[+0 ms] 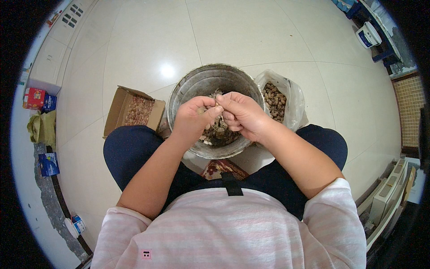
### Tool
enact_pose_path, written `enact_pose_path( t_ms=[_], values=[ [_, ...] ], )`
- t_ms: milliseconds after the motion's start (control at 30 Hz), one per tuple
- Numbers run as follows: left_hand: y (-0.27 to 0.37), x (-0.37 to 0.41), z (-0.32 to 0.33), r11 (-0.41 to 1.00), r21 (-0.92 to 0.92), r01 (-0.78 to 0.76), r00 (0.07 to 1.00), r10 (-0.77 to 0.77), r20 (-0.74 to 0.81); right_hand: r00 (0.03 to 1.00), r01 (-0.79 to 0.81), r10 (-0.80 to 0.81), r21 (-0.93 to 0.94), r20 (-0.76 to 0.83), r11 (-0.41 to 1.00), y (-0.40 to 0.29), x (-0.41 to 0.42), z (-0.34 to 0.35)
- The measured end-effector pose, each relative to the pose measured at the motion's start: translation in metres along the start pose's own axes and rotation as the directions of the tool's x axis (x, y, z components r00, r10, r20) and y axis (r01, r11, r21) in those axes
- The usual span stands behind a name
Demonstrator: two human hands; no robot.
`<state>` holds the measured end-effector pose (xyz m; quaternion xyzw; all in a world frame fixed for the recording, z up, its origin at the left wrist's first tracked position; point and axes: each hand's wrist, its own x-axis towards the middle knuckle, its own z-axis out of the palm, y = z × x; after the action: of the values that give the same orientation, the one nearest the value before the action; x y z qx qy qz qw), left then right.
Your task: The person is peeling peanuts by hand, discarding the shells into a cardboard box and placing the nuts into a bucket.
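My left hand [192, 116] and my right hand [244, 113] meet over a worn metal bucket [215, 71]. Thumbs and forefingers pinch a small peanut pod [217, 103], mostly covered by the fingertips. Inside the bucket, under my hands, lies a heap of peanut shells [220, 129]. On the right, touching the bucket, a translucent plastic bag [295, 101] stands with its mouth wide, holding unshelled peanuts [274, 101]. Shelled reddish peanut kernels [137, 110] fill part of an uncovered cardboard box [116, 104] on the left.
Pale floor tiles [144, 43] surround everything. My bent knees flank the bucket, and a patterned red cloth [221, 168] shows below it. Red and blue boxes [34, 98] stand along the left wall. A white plastic pail [369, 35] is at far right.
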<state>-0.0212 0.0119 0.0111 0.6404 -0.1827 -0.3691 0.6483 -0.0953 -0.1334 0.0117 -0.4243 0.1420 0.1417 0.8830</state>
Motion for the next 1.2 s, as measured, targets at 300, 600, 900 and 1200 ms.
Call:
enact_pose_path(
  t_ms=[300, 600, 900, 1200],
  values=[
    [-0.013, -0.001, -0.005, 0.988, -0.005, -0.153, 0.987, 0.153, 0.050, 0.930, 0.267, -0.351, -0.458, -0.106, 0.848, 0.015, 0.007, 0.004],
    [-0.006, 0.001, 0.000, 0.934, 0.285, -0.216, 0.976, 0.214, 0.036, 0.987, 0.071, -0.099, -0.213, -0.127, 0.974, -0.006, -0.008, 0.015],
    [-0.003, -0.002, 0.002, 0.994, -0.093, 0.059, 0.998, -0.061, -0.016, 0.989, 0.065, -0.084, -0.147, -0.122, 0.987, -0.005, -0.008, 0.016],
    [-0.005, 0.002, 0.003, 0.989, -0.129, -0.078, 0.993, 0.066, -0.097, 1.000, -0.015, 0.016, 0.060, -0.021, 0.998, 0.002, 0.000, -0.004]
  ],
)
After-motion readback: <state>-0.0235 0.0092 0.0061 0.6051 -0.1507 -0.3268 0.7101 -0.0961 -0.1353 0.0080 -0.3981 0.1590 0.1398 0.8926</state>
